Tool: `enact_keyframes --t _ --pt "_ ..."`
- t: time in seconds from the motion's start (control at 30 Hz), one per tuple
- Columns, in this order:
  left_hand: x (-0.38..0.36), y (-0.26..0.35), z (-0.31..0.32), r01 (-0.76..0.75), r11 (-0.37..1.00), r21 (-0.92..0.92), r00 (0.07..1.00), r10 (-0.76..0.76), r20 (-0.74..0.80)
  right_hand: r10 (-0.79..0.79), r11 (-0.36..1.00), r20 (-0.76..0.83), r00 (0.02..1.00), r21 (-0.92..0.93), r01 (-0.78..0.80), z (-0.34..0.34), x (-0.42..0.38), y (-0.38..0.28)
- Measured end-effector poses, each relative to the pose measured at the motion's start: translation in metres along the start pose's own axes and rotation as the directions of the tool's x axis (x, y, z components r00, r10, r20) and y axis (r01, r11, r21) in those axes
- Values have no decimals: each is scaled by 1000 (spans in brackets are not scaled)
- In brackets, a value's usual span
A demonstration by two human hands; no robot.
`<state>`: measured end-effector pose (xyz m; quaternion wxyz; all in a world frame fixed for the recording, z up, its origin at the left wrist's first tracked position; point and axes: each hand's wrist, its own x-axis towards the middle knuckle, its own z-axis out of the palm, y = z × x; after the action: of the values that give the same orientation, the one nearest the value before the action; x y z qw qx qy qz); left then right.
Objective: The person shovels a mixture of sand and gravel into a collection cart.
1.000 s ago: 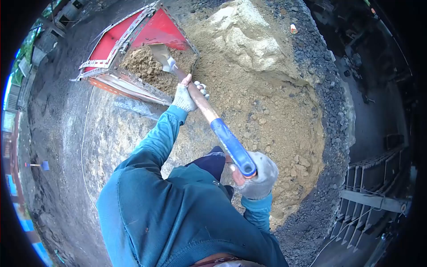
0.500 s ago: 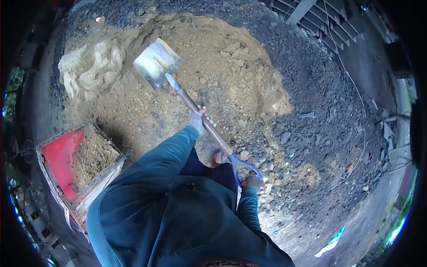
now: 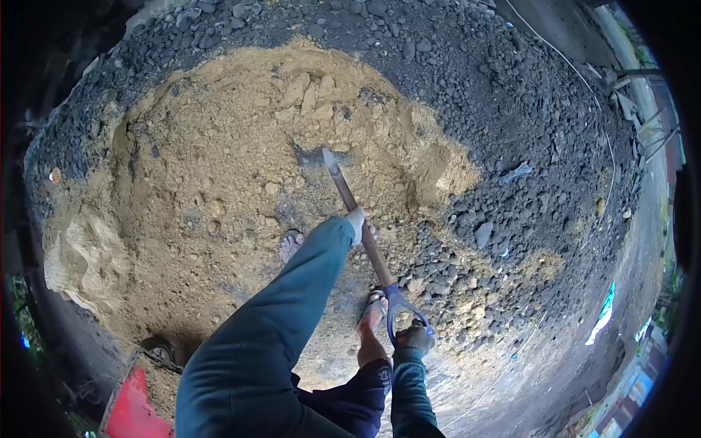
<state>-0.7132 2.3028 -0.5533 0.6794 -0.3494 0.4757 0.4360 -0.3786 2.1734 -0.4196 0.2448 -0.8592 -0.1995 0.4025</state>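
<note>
A shovel (image 3: 376, 259) with a wooden shaft and a blue D-shaped handle slants across the middle of the view. My left hand (image 3: 356, 223), in a light glove, is closed around the middle of the shaft. At the top end, my right hand (image 3: 415, 337) wears a dark grey glove and grips the D-handle. The metal blade is mostly hidden in the brown soil (image 3: 241, 131); only its socket and a dark upper edge show.
Dark gravel (image 3: 526, 117) borders the soil at the top and right. A red-lined cart (image 3: 135, 409) stands at lower left, near a pale lump (image 3: 87, 255). My sandalled feet are on the ground beside the shovel. A thin cable (image 3: 558, 44) runs along the upper right.
The blade was bare and raised at upper left; it has come right and down into the soil. The view has turned, so the cart sits lower. Both hands keep hold of the shovel.
</note>
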Motion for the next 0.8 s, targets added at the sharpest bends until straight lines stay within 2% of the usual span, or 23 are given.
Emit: enact_keyframes --t 0.03,0.07,0.1,0.17,0.27,0.37,0.5,0.53,0.57,0.6,0.63,0.7,0.73,0.77,0.8 --pt "3 30 -3 -35 999 24 999 35 -8 -74 997 18 997 39 73 40 17 24" --pt "11 33 -12 -68 997 21 997 68 25 -125 992 -34 992 -26 124 57 0 13" --pt "23 28 -21 -101 995 15 993 100 61 -69 988 -29 997 135 72 63 -29 -16" --pt "25 20 -18 -145 989 -4 985 144 98 -201 962 -149 968 154 224 62 2 23" --pt "18 4 -19 -137 990 -37 989 139 57 -87 977 -56 995 192 96 41 -2 6" --pt "29 -24 -31 -171 970 -171 973 194 129 -206 966 -21 978 153 207 14 -26 -45" --pt "-59 -41 -25 -115 880 -461 959 219 179 -323 935 134 937 196 295 -24 -16 -94" --pt "-72 -45 -31 -110 857 -504 953 235 192 -420 904 201 885 180 388 -30 -9 -107" --pt "-91 -46 -39 -148 812 -565 948 279 153 -371 928 274 887 138 346 -36 -6 -123" --pt "-113 -49 -46 -184 764 -619 941 318 113 -516 840 317 795 10 542 -35 13 -130" --pt "-136 -55 -55 -218 708 -671 934 352 68 -633 694 381 674 -107 712 -33 30 -135" --pt "-196 -63 -83 -344 566 -749 865 501 -19 -607 671 522 600 -69 738 -14 -32 -196" --pt "-222 -66 -98 -399 483 -780 818 572 -64 -610 593 592 527 -99 799 1 -25 -194" --pt "-237 -70 -124 -364 378 -851 831 544 -114 -602 511 659 450 -115 852 19 -24 -191" --pt "-260 -83 -154 -405 300 -864 818 540 -197 -632 406 710 312 -40 913 29 -52 -196"
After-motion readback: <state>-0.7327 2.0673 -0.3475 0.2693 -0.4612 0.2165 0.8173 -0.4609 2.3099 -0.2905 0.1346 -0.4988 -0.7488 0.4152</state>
